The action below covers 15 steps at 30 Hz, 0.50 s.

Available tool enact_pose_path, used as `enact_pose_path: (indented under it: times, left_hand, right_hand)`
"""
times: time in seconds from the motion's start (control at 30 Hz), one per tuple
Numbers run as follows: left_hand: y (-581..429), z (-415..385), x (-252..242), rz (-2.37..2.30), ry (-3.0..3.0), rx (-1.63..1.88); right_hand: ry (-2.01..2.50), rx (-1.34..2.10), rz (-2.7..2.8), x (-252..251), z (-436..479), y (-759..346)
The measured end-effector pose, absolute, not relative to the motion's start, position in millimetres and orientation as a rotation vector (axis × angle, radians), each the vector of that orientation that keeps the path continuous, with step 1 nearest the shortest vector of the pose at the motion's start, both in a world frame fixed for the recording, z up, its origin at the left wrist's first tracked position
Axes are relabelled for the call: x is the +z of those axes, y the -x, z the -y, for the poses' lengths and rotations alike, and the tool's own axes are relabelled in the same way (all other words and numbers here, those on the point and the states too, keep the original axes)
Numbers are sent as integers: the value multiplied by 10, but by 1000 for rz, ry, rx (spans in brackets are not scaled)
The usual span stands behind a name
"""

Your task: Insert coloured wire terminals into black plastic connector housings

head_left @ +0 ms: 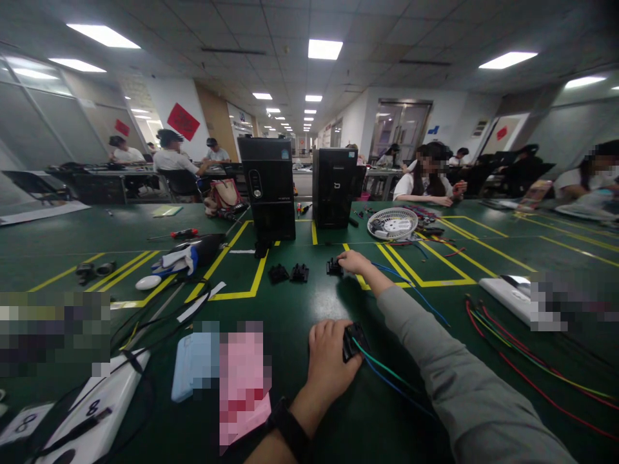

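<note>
My left hand, with a dark band at the wrist, is closed around a black block-shaped electrical part near the front of the green table. A green wire and a blue wire run from that part toward the lower right. Farther forward, my right hand reaches out in a grey sleeve, its fingers closed on a smaller black part that rests on the table. Two similar black parts, one on the left and one on the right, lie beside it.
Two black computer towers stand ahead. A white basket sits at back right. Loose red wires lie right. A blue case, pink packet and black cables lie left. Another person sits across.
</note>
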<state>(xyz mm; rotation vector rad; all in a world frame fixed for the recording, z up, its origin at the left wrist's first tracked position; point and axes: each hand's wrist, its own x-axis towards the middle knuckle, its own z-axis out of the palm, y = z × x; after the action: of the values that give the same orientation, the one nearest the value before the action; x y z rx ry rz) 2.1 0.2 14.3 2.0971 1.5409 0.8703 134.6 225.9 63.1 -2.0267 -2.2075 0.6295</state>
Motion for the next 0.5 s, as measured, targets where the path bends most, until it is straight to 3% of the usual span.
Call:
enact_pose_path:
  times: [0.23,0.5]
  left_hand:
    - [-16,10,149,-1544,-2125,864]
    - [-14,4,152,-1529,-2140,856]
  right_hand:
    - [1969,571,2145,689,-2181,-1298]
    - [1410,226,2154,659,-1510,-1314]
